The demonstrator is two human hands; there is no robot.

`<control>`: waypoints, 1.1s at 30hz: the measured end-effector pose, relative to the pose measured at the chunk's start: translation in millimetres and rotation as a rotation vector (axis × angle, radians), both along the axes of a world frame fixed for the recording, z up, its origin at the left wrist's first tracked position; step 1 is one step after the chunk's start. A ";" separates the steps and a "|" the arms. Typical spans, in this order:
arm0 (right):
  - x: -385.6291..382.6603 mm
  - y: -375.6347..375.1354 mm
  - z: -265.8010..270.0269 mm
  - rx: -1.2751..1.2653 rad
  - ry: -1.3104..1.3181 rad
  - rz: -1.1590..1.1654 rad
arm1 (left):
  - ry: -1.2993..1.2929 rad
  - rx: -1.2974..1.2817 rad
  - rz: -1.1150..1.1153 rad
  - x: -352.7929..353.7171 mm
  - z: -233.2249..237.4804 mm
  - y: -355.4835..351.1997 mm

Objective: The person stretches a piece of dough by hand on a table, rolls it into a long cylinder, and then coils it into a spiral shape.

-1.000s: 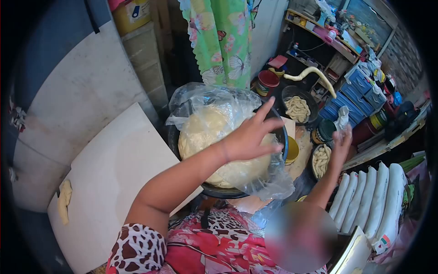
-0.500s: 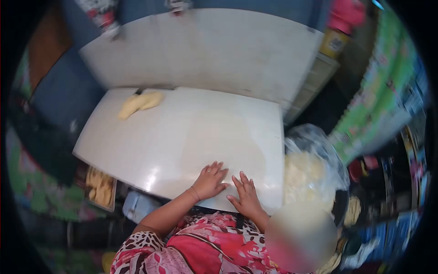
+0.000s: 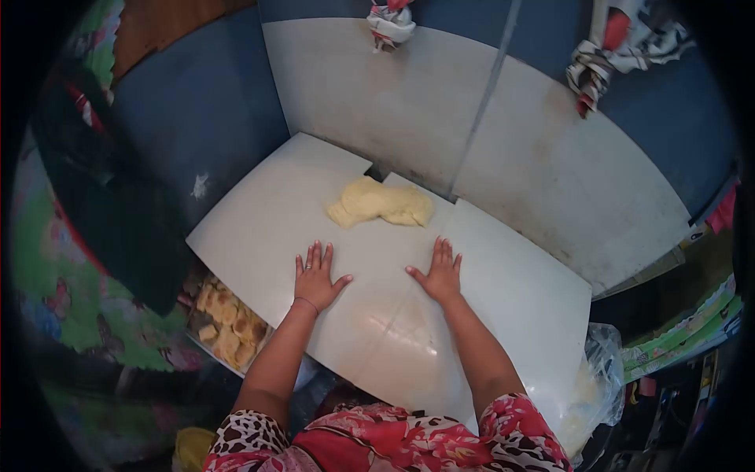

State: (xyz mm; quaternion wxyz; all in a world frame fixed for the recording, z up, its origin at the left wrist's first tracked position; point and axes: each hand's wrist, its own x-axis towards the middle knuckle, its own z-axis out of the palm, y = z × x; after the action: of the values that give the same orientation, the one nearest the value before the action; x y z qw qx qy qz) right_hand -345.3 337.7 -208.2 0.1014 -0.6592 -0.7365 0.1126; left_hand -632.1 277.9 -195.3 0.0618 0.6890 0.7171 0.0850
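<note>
Both palms rest flat on a white tabletop (image 3: 259, 212), apart from each other. My left hand (image 3: 317, 273) has its fingers spread, with a ring on one finger and a thin band at the wrist; it holds nothing. To its right, my right hand (image 3: 440, 273) lies with fingers stretched out and thumb pointing inward, holding nothing. Beyond both hands, near the table's back edge, sits a lumpy, pale yellow piece of dough (image 3: 381, 203). Neither hand touches it.
A tray of browned bread pieces (image 3: 230, 318) stands below the table's left edge. At the right edge is a clear plastic bag (image 3: 602, 370) with pale contents. A whitish wall panel (image 3: 535, 149) rises behind the table, and knotted cloth (image 3: 391, 27) hangs above it.
My view has swung left, bringing the dough near the middle. Both hands have moved from the table's front right toward the dough and now lie farther apart.
</note>
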 end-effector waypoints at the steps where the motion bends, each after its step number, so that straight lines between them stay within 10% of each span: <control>1: -6.6 21.4 0.7 0.010 0.051 -0.075 | 0.002 -0.003 -0.012 -9.0 3.3 16.9; 13: -35.5 138.6 -0.2 0.226 0.336 -0.078 | -0.130 0.238 -0.476 -19.7 3.7 179.9; 23: 8.5 139.8 12.7 0.290 0.720 0.128 | -0.636 0.078 -0.324 -27.6 59.3 231.8; 27: 59.4 90.3 147.3 0.241 0.929 -0.017 | -1.265 -0.120 -0.344 -46.3 170.7 211.7; 33: 136.8 -102.0 288.7 0.527 0.726 0.031 | -1.357 -0.264 -0.581 -67.3 283.9 104.1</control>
State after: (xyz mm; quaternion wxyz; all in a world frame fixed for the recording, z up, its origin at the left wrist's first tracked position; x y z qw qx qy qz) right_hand -208.6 235.7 80.5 0.5158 -0.5178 -0.6665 0.1467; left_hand -699.4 382.0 88.6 0.5928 0.6335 0.3151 0.3847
